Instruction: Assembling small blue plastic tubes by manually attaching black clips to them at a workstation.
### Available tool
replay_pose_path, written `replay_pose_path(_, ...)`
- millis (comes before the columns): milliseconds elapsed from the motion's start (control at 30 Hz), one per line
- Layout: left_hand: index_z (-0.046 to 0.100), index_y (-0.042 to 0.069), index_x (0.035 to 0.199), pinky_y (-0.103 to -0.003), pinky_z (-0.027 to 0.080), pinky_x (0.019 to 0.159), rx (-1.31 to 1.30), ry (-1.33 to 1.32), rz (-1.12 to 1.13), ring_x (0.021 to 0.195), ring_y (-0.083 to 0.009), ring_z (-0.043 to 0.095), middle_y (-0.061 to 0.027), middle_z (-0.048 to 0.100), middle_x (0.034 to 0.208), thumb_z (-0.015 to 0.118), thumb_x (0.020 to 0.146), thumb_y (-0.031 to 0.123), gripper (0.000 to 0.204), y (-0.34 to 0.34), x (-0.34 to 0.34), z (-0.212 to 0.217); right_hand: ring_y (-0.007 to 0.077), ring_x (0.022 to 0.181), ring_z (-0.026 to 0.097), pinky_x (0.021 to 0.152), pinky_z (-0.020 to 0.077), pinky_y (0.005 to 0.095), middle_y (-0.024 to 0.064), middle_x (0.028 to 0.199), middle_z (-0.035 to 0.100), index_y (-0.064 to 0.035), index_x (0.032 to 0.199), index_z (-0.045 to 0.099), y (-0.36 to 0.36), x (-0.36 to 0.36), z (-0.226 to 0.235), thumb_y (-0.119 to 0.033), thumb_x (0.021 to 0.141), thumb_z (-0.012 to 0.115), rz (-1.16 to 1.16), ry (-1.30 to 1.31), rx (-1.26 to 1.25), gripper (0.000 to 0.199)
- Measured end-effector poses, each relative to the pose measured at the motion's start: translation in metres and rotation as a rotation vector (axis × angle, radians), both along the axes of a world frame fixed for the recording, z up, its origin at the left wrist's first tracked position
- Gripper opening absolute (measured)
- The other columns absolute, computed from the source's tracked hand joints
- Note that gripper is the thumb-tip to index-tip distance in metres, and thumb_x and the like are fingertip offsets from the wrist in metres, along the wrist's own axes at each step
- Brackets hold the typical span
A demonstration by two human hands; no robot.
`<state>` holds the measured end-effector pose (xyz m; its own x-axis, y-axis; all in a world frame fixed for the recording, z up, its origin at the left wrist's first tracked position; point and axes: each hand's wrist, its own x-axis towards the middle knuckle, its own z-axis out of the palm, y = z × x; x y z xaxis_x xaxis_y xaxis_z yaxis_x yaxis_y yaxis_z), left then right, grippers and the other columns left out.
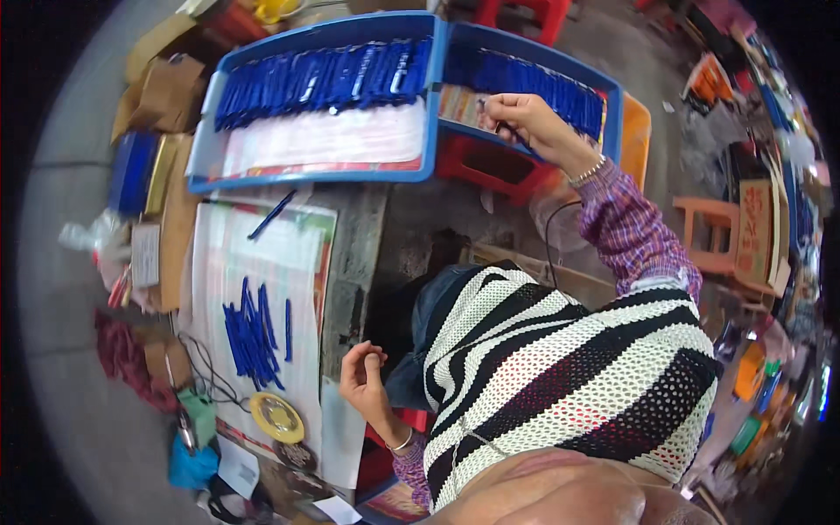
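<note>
Slim blue pen-like sticks [253, 339] lie loosely piled on white paper [302, 271] and in dense rows inside two rectangular blue plastic trays [297, 182]. Both hands are well apart. Fingers pinched, the right hand [532, 122] is over the right tray; whether it grips the slim dark piece there, I cannot tell. The left hand [365, 378] curls loosely beside the paper, its grip unclear. Red characters mark a brown cardboard box [754, 229]; a white rectangular label's [146, 254] print is too small to read.

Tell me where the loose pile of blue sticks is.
In the head view, the pile lies left of centre on the white paper, just above the yellow disc.
</note>
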<state>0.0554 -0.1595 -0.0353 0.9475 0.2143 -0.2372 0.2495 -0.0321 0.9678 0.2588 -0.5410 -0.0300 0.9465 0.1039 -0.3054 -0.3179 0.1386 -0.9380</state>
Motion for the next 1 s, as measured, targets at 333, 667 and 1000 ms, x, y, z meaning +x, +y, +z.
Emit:
replay_pose_path(333, 0.059, -0.002, 0.102, -0.022, 0.047, 0.068, 0.143, 0.066, -0.139, 0.073, -0.0117, 0.058, -0.0065, 0.062, 0.085, 0.054, 0.087, 0.0, 0.016, -0.019, 0.025, -0.01, 0.0123, 0.064, 0.061, 0.057, 0.0495, 0.0248, 0.0068, 0.075, 0.063, -0.0005, 0.109, 0.061, -0.198, -0.006, -0.123, -0.012, 0.08, 0.062, -0.533, 0.115, -0.911, 0.031)
replay_pose_path(667, 0.059, -0.003, 0.102, -0.022, 0.047, 0.07, 0.168, 0.112, -0.18, 0.075, -0.0116, 0.058, -0.0071, 0.062, 0.087, 0.054, 0.087, -0.001, 0.017, -0.024, 0.032, -0.015, 0.0369, 0.085, 0.062, 0.074, 0.0488, 0.0453, 0.0229, 0.089, 0.063, 0.0014, 0.086, 0.063, -0.279, -0.002, -0.145, -0.025, 0.076, 0.063, -0.315, 0.161, -1.812, 0.029)
replay_pose_path(1000, 0.059, -0.003, 0.102, -0.022, 0.047, 0.07, 0.199, 0.116, -0.171, 0.076, -0.0116, 0.058, -0.0069, 0.062, 0.087, 0.054, 0.086, -0.001, 0.017, -0.029, 0.03, -0.015, 0.0369, 0.082, 0.062, 0.068, 0.0521, 0.0438, 0.0193, 0.094, 0.058, -0.002, 0.099, 0.054, -0.284, -0.006, -0.172, -0.006, 0.073, 0.058, -0.293, -0.018, -1.987, 0.027)
